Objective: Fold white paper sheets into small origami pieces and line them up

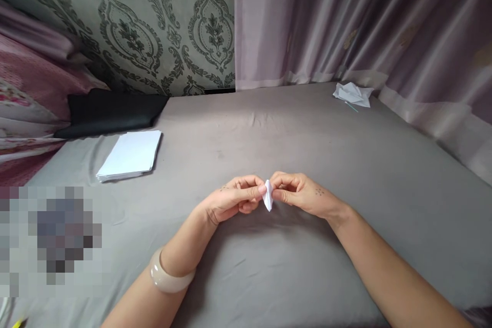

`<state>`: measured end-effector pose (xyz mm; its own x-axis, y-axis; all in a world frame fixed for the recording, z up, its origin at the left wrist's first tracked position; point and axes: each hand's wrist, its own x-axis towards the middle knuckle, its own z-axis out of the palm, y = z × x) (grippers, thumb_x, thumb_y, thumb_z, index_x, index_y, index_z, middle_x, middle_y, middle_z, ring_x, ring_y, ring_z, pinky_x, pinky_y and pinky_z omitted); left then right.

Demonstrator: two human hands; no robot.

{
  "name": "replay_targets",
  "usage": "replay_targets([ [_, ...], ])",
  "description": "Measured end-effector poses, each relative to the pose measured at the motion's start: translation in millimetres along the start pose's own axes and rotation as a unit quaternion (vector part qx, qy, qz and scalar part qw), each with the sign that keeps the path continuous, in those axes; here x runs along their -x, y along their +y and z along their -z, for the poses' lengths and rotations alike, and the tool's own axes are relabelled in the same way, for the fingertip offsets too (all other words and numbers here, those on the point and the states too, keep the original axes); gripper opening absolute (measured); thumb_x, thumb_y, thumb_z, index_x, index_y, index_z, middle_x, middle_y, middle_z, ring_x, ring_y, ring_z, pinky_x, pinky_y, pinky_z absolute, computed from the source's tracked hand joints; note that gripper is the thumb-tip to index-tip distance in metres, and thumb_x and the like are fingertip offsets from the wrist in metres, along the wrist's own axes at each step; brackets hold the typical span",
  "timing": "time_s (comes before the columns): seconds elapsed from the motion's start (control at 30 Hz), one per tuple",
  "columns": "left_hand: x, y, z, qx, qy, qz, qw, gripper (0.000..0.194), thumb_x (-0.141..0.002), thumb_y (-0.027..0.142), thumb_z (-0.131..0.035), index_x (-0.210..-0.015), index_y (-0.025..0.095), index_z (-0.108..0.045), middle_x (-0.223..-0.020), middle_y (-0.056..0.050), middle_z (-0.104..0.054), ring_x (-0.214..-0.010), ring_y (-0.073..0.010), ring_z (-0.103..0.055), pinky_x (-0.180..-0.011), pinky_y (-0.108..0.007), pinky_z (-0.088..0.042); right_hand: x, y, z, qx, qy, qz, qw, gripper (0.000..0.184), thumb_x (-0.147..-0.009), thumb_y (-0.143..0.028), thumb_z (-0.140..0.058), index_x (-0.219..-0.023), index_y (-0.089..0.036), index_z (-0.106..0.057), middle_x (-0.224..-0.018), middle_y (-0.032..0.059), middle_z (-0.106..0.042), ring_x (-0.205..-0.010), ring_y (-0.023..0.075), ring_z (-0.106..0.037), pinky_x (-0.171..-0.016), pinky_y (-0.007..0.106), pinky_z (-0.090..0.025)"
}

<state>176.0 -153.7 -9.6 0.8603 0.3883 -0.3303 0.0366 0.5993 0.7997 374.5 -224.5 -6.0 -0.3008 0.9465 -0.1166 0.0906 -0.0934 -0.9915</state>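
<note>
A small piece of folded white paper (268,197) is held upright just above the grey cloth, with several layers showing along its edge. My left hand (234,197) pinches its left side between thumb and fingers. On the opposite side, my right hand (303,193) grips the paper with thumb and fingertips. The two hands almost meet, with only the narrow paper between them. A pale bangle (169,277) circles my left forearm.
A stack of white paper sheets (130,155) lies at the left on the grey cloth (246,148). Behind it is a black item (115,113). Crumpled white papers (352,94) sit at the far right by the curtain (307,20). The lower left is blurred out.
</note>
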Motion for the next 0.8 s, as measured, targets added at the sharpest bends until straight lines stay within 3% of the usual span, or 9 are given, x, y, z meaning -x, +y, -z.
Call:
replay_targets([
  [0.13, 3.4, 1.8, 2.0, -0.074, -0.044, 0.049, 0.995, 0.032, -0.078, 0.048, -0.068, -0.078, 0.016, -0.062, -0.052, 0.002, -0.052, -0.037, -0.0039, -0.034, -0.037, -0.021, -0.015, 3.1, -1.9, 3.1, 0.018, -0.023, -0.002, 1.0, 0.021, -0.086, -0.042, -0.06, -0.088, -0.023, -0.069, -0.085, -0.0006, -0.059, -0.07, 0.0103, -0.051, -0.068, 0.024, -0.044],
  [0.27, 1.0, -0.6, 2.1, -0.099, 0.015, 0.017, 0.995, 0.032, -0.076, 0.047, -0.07, -0.074, 0.016, -0.063, -0.06, -0.001, -0.062, -0.042, -0.0062, -0.047, -0.039, -0.019, -0.026, 5.3, -0.6, 6.9, 0.028, -0.045, -0.054, 0.997, 0.025, -0.087, -0.045, -0.058, -0.091, -0.022, -0.065, -0.077, -0.0013, -0.062, -0.059, 0.0085, -0.05, -0.055, 0.022, -0.042],
  [0.37, -2.5, -2.8, 0.0, -0.137, 0.07, -0.042, 0.987, 0.029, -0.074, 0.043, -0.074, -0.073, 0.015, -0.066, -0.066, -0.002, -0.064, -0.054, -0.0075, -0.053, -0.05, -0.019, -0.038, 4.6, 1.2, 6.0, 0.0, -0.043, -0.076, 0.996, 0.027, -0.087, -0.047, -0.056, -0.093, -0.021, -0.062, -0.085, 0.0015, -0.068, -0.062, 0.0102, -0.059, -0.052, 0.022, -0.044],
  [0.53, -8.0, -6.3, -4.0, -0.151, 0.128, -0.125, 0.972, 0.024, -0.074, 0.038, -0.075, -0.079, 0.014, -0.07, -0.08, -0.005, -0.068, -0.072, -0.012, -0.059, -0.067, -0.023, -0.045, -2.1, 7.9, 0.1, 0.002, 0.073, -0.047, 0.996, 0.028, -0.08, -0.047, -0.065, -0.082, -0.019, -0.061, -0.081, 0.002, -0.069, -0.076, 0.0146, -0.063, -0.063, 0.025, -0.049],
  [0.7, -11.6, -10.1, -7.4, -0.12, 0.176, -0.211, 0.954, 0.021, -0.072, 0.031, -0.077, -0.079, 0.014, -0.067, -0.082, -0.004, -0.068, -0.077, -0.0144, -0.061, -0.075, -0.028, -0.048, -4.8, 9.9, -7.8, 0.03, 0.187, 0.012, 0.982, 0.027, -0.077, -0.045, -0.07, -0.078, -0.019, -0.063, -0.078, -0.0002, -0.067, -0.071, 0.013, -0.06, -0.067, 0.027, -0.048],
  [0.8, -13.0, -12.6, -7.9, -0.136, 0.209, -0.244, 0.937, 0.021, -0.071, 0.03, -0.078, -0.081, 0.016, -0.065, -0.083, -0.004, -0.068, -0.078, -0.0154, -0.062, -0.076, -0.029, -0.049, -4.8, 8.3, -13.3, 0.033, 0.225, 0.036, 0.973, 0.025, -0.076, -0.043, -0.071, -0.076, -0.02, -0.062, -0.075, -0.001, -0.066, -0.07, 0.0133, -0.061, -0.068, 0.028, -0.048],
])
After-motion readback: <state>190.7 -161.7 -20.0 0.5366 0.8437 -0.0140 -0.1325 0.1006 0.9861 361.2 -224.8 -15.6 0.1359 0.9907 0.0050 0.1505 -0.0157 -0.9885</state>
